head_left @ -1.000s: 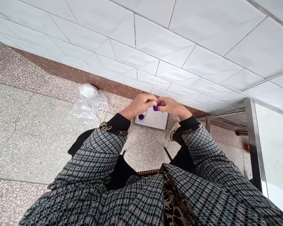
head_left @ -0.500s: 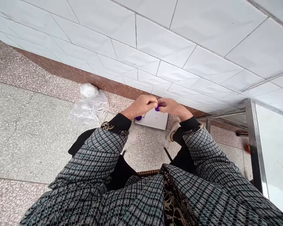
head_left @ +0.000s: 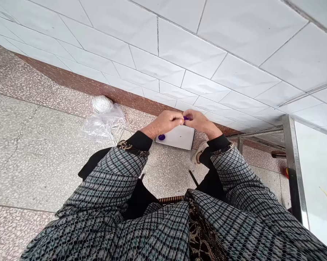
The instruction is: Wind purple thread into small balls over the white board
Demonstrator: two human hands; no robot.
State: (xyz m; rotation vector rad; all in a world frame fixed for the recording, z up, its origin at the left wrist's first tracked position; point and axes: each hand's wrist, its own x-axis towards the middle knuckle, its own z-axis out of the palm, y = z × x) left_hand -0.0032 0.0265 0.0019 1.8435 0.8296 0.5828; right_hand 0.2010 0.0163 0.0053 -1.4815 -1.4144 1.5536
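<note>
In front of me both hands meet above a white board or flat box. My right hand is closed around a small purple piece, which is mostly covered by the fingers. My left hand is pinched, with its fingertips right against the right hand's; what they grip is too small to make out. Below the left hand, a round dark-purple thing, perhaps a ball of yarn, lies on the left part of the white surface.
On the floor to the left sit a ball of white yarn and a clear plastic bag with white strands. A tiled wall rises ahead. At right stands a metal-framed table. A shoe rests beside the board.
My right hand has turned and its fingers have closed further over the purple piece, so less of it shows. The left hand has shifted very slightly right. The dark strand seen near the round purple thing no longer shows.
</note>
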